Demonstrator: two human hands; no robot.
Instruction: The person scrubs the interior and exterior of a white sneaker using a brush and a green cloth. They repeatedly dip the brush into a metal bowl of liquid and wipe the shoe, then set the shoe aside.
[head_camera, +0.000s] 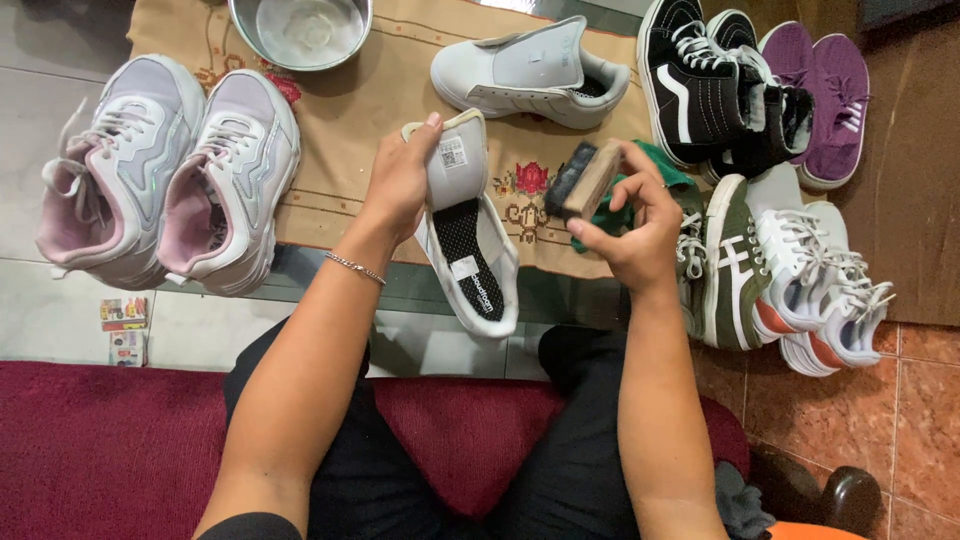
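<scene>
My left hand (400, 178) grips a white sneaker (466, 235) by its pulled-up tongue, heel toward me, with the dark insole showing. My right hand (635, 225) holds a wooden-backed brush (583, 180) with dark bristles, just right of the sneaker and apart from it. A green cloth (655, 165) lies under that hand. The matching white sneaker (535, 72) rests on its side on the tan embroidered cloth (350, 130) farther away.
A pink-lined white pair (165, 170) stands at left, a metal bowl (300, 30) at top. Black high-tops (700, 85), purple shoes (825, 95), an olive shoe (735, 265) and white trainers (820, 280) crowd the right. I sit on a maroon seat (100, 450).
</scene>
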